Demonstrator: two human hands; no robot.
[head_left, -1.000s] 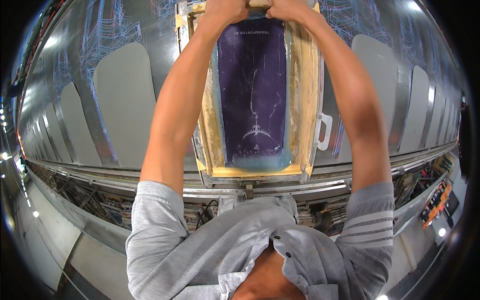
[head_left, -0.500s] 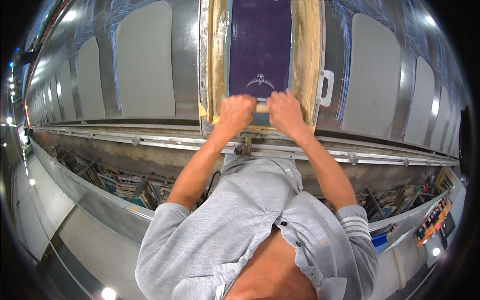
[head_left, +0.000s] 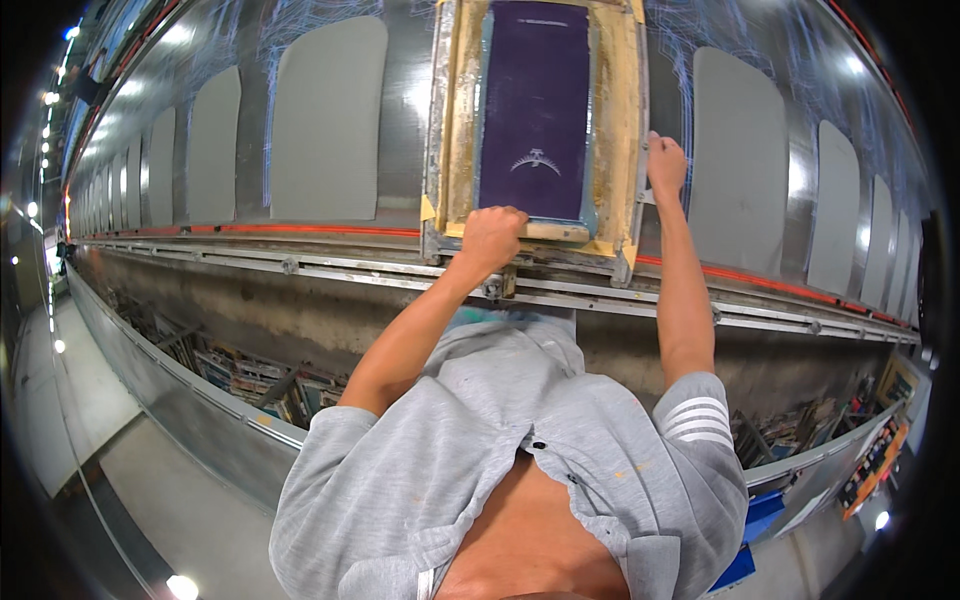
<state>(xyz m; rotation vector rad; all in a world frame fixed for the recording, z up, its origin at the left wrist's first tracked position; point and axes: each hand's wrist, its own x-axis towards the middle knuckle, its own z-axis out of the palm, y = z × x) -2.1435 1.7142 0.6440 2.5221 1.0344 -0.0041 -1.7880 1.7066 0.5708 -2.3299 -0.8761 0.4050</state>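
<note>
A screen-printing frame [head_left: 614, 140] with worn, yellow-taped wooden sides stands on the long table in front of me. Its mesh [head_left: 535, 95] is dark purple and carries a small pale winged design near its closer end. A squeegee [head_left: 557, 232] with a wooden grip lies across that closer end. My left hand [head_left: 491, 240] is closed over the squeegee's left part. At the frame's right side, my right hand [head_left: 666, 167] is wrapped round the white handle [head_left: 647, 197], which it mostly hides.
Flat grey pieces with rounded far ends lie in a row on the shiny table, left [head_left: 330, 120] and right [head_left: 738, 165] of the frame. A metal rail [head_left: 370, 275] runs along the near edge. Below it, a shelf [head_left: 240, 365] holds many stacked items.
My right hand has let go of the squeegee and moved right to the frame's handle. My left hand stays on the squeegee. The view has shifted, and a red strip shows along the table edge.
</note>
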